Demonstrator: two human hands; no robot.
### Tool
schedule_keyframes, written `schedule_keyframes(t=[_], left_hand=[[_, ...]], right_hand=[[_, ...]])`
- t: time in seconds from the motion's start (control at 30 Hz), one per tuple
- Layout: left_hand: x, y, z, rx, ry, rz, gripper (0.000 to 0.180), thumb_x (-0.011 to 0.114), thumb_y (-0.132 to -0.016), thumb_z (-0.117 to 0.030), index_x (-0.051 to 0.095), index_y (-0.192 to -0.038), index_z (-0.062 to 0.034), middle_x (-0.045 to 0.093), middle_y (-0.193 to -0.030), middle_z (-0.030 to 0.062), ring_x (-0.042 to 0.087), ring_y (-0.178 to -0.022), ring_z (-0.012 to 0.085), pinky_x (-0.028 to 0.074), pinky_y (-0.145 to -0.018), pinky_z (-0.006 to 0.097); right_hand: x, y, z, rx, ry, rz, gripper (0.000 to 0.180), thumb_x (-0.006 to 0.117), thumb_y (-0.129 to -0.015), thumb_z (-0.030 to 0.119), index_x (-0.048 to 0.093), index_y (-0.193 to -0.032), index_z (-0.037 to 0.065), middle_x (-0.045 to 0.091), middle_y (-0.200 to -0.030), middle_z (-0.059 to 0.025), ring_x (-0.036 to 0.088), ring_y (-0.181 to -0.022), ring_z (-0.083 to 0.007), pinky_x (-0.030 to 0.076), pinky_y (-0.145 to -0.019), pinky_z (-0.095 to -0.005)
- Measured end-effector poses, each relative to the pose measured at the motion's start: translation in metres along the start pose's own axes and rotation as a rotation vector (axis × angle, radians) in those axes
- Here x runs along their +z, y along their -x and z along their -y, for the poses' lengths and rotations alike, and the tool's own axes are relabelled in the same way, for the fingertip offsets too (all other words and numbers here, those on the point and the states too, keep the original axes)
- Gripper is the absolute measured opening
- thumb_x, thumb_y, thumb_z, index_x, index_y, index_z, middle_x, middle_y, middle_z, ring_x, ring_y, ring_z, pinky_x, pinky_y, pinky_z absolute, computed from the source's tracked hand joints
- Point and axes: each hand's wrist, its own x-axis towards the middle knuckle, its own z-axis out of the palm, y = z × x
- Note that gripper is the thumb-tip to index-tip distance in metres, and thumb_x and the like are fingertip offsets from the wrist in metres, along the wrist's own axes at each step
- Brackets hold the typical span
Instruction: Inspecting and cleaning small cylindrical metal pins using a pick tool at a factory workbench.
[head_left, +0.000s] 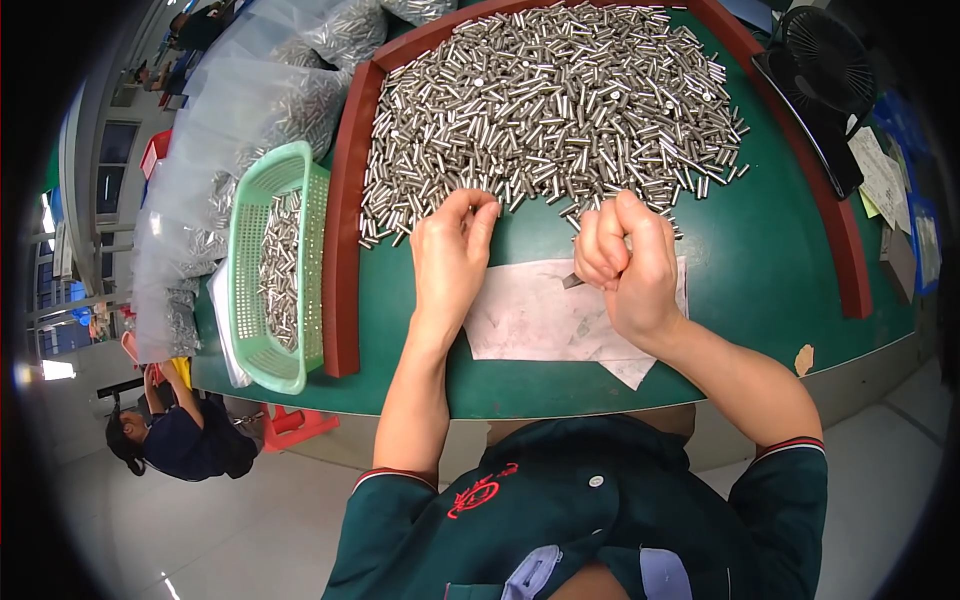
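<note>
A large heap of short silvery metal pins covers the far part of the green table. At its near edge is my left hand, thumb and fingertips drawn together; whatever they hold is hidden against the pins. My right hand is closed in a fist, a little to the right. From under its fingers sticks the flat grey tip of a small tool; the rest is hidden in the fist. Beneath the right hand lies a stained whitish cloth or paper sheet, flat on the table.
Brown-red rails border the heap. Left of them stands a green mesh basket of pins, beside clear bags of more pins. A black fan is at the far right. Another person works at the lower left.
</note>
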Motion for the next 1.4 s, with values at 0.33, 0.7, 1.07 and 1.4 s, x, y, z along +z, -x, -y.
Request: schedule_keyframes(t=[0.33, 0.7, 1.07, 1.4], left_hand=[[0.009, -0.003, -0.004, 0.125, -0.215, 0.065, 0.013, 0.061, -0.075, -0.014, 0.055, -0.077, -0.0024, 0.048, -0.046, 0.0100, 0.048, -0.042, 0.0270, 0.037, -0.045, 0.037], [0.011, 0.006, -0.007, 0.167, -0.153, 0.125, 0.009, 0.057, -0.077, -0.008, 0.052, -0.082, -0.0018, 0.057, -0.063, 0.0167, 0.056, -0.058, 0.0332, 0.042, -0.052, 0.038], [-0.003, -0.001, -0.011, -0.431, 1.253, 0.364, 0.007, 0.048, -0.085, -0.013, 0.046, -0.083, -0.0065, 0.036, -0.060, -0.0026, 0.028, -0.048, 0.0032, 0.024, -0.041, 0.017], [-0.007, 0.008, 0.002, -0.534, 1.432, 0.457, 0.010, 0.056, -0.080, -0.006, 0.049, -0.086, -0.0042, 0.053, -0.074, 0.0089, 0.034, -0.049, 0.0046, 0.028, -0.044, 0.017]], right_hand=[[0.002, -0.005, 0.001, -0.007, -0.008, 0.003, 0.040, 0.031, -0.088, 0.018, 0.027, -0.050, 0.008, 0.032, -0.046, -0.0019, 0.023, -0.041, -0.0071, 0.023, -0.040, -0.0215], [-0.009, 0.001, -0.012, -0.003, -0.012, -0.009, 0.036, 0.032, -0.088, 0.017, 0.031, -0.054, 0.006, 0.034, -0.049, -0.0030, 0.029, -0.043, -0.0096, 0.026, -0.040, -0.0227], [-0.005, -0.002, -0.004, 0.031, -0.042, 0.047, 0.042, 0.029, -0.092, 0.022, 0.028, -0.053, 0.008, 0.030, -0.049, -0.0007, 0.024, -0.042, -0.0078, 0.022, -0.040, -0.0215], [0.004, 0.004, -0.005, 0.022, -0.054, 0.041, 0.042, 0.032, -0.092, 0.026, 0.029, -0.053, 0.008, 0.030, -0.048, 0.0004, 0.024, -0.040, -0.0070, 0.021, -0.038, -0.0216]])
